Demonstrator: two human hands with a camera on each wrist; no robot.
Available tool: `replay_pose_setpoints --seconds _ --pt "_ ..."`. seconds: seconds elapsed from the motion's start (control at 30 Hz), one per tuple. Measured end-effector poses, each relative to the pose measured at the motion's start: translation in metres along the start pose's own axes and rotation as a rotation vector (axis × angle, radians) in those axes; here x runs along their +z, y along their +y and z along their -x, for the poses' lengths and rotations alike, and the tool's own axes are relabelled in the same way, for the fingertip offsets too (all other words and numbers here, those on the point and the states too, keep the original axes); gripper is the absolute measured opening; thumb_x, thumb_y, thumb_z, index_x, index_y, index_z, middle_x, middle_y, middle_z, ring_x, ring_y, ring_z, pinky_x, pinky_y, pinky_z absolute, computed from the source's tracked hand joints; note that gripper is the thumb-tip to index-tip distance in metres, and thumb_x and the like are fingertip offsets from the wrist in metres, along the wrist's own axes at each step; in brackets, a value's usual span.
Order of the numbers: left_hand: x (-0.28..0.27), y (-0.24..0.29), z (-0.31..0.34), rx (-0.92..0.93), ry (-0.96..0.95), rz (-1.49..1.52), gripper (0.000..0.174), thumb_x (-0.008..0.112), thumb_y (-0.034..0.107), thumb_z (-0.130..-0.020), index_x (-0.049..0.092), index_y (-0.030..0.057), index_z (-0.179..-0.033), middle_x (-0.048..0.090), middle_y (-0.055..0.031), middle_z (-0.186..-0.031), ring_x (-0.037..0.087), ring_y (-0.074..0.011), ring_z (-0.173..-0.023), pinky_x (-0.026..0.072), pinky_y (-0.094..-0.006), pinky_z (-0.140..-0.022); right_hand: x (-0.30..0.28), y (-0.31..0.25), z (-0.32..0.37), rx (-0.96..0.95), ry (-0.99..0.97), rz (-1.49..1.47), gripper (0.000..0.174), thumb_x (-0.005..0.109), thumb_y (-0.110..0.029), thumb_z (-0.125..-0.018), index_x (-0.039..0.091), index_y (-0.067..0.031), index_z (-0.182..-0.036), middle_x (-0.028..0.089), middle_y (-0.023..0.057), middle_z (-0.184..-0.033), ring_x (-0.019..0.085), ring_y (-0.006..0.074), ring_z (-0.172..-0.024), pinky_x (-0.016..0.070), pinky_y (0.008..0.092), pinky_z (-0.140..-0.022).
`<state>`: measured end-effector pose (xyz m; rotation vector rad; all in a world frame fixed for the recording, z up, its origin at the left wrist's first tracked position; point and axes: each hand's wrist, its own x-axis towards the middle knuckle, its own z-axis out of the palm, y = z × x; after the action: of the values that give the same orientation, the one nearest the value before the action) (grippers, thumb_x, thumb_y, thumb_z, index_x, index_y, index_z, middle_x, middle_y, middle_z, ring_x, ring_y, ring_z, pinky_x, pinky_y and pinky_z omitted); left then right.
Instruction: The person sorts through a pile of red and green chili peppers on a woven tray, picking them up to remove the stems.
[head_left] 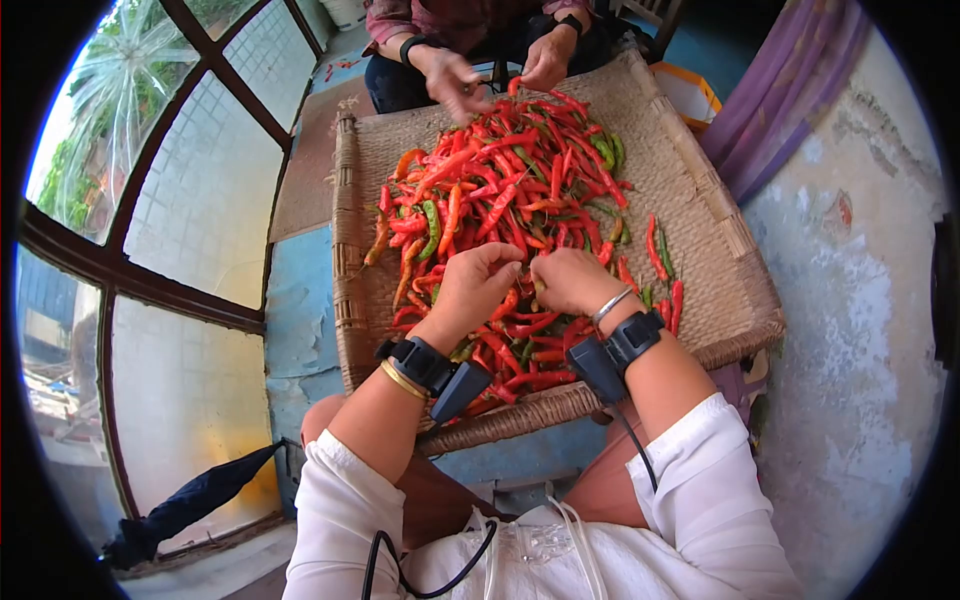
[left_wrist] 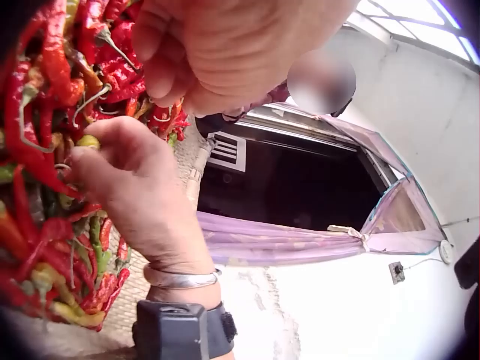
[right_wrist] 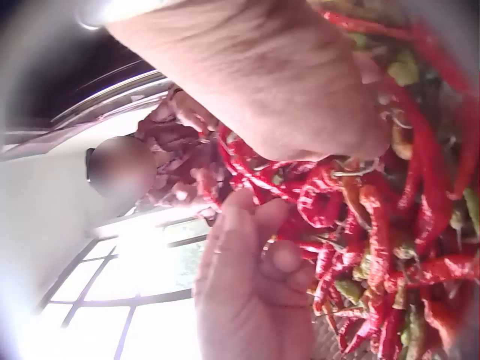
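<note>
- Here's the heap of chili peppers (head_left: pixel 500 185), mostly red with a scatter of green, piled over the middle and left of a woven tray (head_left: pixel 705 215) and reaching its near rim.
- In the thick of it, the right hand (head_left: pixel 580 283), above the near part of the heap, pinches a small yellow-green piece (left_wrist: pixel 88 141) between thumb and forefinger (the left wrist view gives the best look).
- Just beside it, the left hand (head_left: pixel 468 292) has its fingers curled in, thumb close to the forefinger; whether anything sits between them, I cannot tell.
- The two hands face each other, fingertips near.
- On the wrists, a gold bangle (head_left: pixel 405 380) at left, a silver bangle (head_left: pixel 611 305) at right, each next to a black strapped device.
- A few peppers lie off to the right of the heap, among them a slim red pepper (head_left: pixel 656 248) beside a green one.
- Across at the far rim, a second person is at it too: the hand on the left (head_left: pixel 455 85) is blurred over the peppers, while the hand on the right (head_left: pixel 549 58) is at a red pepper (head_left: pixel 514 86).
- Out on the left, a dark-framed window (head_left: pixel 200 180) with a folded umbrella (head_left: pixel 200 500) below it; far right, a purple curtain (head_left: pixel 785 90) hangs beside a patchy wall (head_left: pixel 850 270).
</note>
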<state>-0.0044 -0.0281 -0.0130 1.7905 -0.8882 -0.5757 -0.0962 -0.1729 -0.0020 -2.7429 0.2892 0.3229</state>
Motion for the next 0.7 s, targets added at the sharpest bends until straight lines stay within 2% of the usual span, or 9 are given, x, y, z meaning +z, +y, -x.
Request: replay_pose_setpoints --seconds 0.03,0.1,0.17,0.23,0.27,0.4,0.47,0.57,0.7 --pt "0.001 -0.005 -0.001 0.029 -0.015 0.052 0.023 0.062 0.012 -0.079 0.060 0.0008 -0.099 0.061 -0.0063 -0.076 0.054 -0.0083 -0.059 0.0448 -0.0250 -0.055 -0.005 0.000 0.000 0.002 -0.001 -0.002 0.019 0.062 -0.016 -0.069 0.062 -0.0059 -0.085 0.062 0.0155 -0.085 0.060 0.0326 -0.084 0.0470 0.0418 -0.073" --pt "0.000 -0.001 -0.001 0.060 -0.029 0.105 0.026 0.063 0.011 -0.079 0.059 0.0015 -0.102 0.062 -0.0065 -0.081 0.054 -0.0082 -0.060 0.0453 -0.0247 -0.056 -0.019 0.000 0.000 -0.045 0.127 -0.354 0.018 0.059 -0.016 -0.069 0.061 -0.0028 -0.081 0.062 0.0182 -0.080 0.059 0.0342 -0.081 0.0466 0.0421 -0.071" --pt "-0.002 0.017 0.003 -0.058 -0.135 0.191 0.032 0.064 0.009 -0.078 0.056 0.0027 -0.109 0.061 -0.0043 -0.088 0.053 -0.0061 -0.062 0.0452 -0.0227 -0.057 -0.025 0.003 0.001 -0.067 0.160 -0.442 0.019 0.058 -0.017 -0.069 0.061 -0.0008 -0.078 0.061 0.0166 -0.072 0.061 0.0287 -0.070 0.0473 0.0385 -0.063" --pt "0.003 0.005 0.000 0.026 -0.105 0.227 0.033 0.064 0.009 -0.079 0.055 0.0028 -0.110 0.061 -0.0026 -0.086 0.051 -0.0048 -0.062 0.0446 -0.0217 -0.057 -0.026 0.006 0.002 -0.001 0.087 -0.741 0.018 0.058 -0.017 -0.073 0.060 0.0005 -0.078 0.060 0.0112 -0.067 0.058 0.0181 -0.056 0.0455 0.0320 -0.052" --pt "0.005 0.001 -0.001 0.112 -0.073 0.263 0.034 0.064 0.009 -0.079 0.055 0.0029 -0.111 0.060 -0.0008 -0.085 0.050 -0.0035 -0.063 0.0440 -0.0207 -0.057 -0.024 0.008 0.003 -0.009 0.035 -0.952 0.015 0.056 -0.015 -0.078 0.060 -0.0007 -0.082 0.058 0.0051 -0.066 0.053 0.0078 -0.051 0.0417 0.0231 -0.044" --pt "0.000 0.014 0.002 0.091 -0.104 0.186 0.031 0.064 0.009 -0.079 0.056 0.0022 -0.108 0.058 0.0001 -0.080 0.047 -0.0027 -0.061 0.0427 -0.0203 -0.055 -0.036 0.005 0.015 -0.109 -0.043 -1.303 0.014 0.053 -0.012 -0.082 0.058 -0.0020 -0.090 0.059 0.0025 -0.069 0.052 0.0043 -0.051 0.0416 0.0161 -0.044" --pt "-0.005 0.020 0.003 -0.037 -0.241 0.081 0.026 0.064 0.011 -0.080 0.058 0.0012 -0.103 0.058 -0.0004 -0.077 0.050 -0.0042 -0.063 0.0433 -0.0215 -0.056 -0.039 0.006 0.017 -0.110 -0.036 -1.362 0.015 0.053 -0.013 -0.082 0.058 -0.0016 -0.090 0.059 0.0026 -0.068 0.052 0.0045 -0.051 0.0419 0.0164 -0.044" --pt "-0.004 0.022 0.006 -0.079 -0.289 0.227 0.021 0.063 0.015 -0.081 0.059 0.0013 -0.097 0.058 -0.0022 -0.073 0.051 -0.0045 -0.065 0.0435 -0.0213 -0.057 -0.043 0.020 0.019 -0.086 0.007 -1.461 0.017 0.053 -0.015 -0.083 0.057 -0.0011 -0.092 0.059 0.0036 -0.068 0.053 0.0051 -0.050 0.0425 0.0164 -0.044" --pt "-0.004 0.017 0.004 -0.168 -0.186 -0.001 0.022 0.063 0.017 -0.080 0.060 0.0015 -0.095 0.060 -0.0076 -0.075 0.058 -0.0121 -0.067 0.0462 -0.0264 -0.060 -0.056 0.036 0.020 -0.131 0.307 -1.722 0.021 0.053 -0.018 -0.085 0.056 -0.0019 -0.097 0.060 0.0037 -0.070 0.053 0.0088 -0.049 0.0449 0.0198 -0.046"
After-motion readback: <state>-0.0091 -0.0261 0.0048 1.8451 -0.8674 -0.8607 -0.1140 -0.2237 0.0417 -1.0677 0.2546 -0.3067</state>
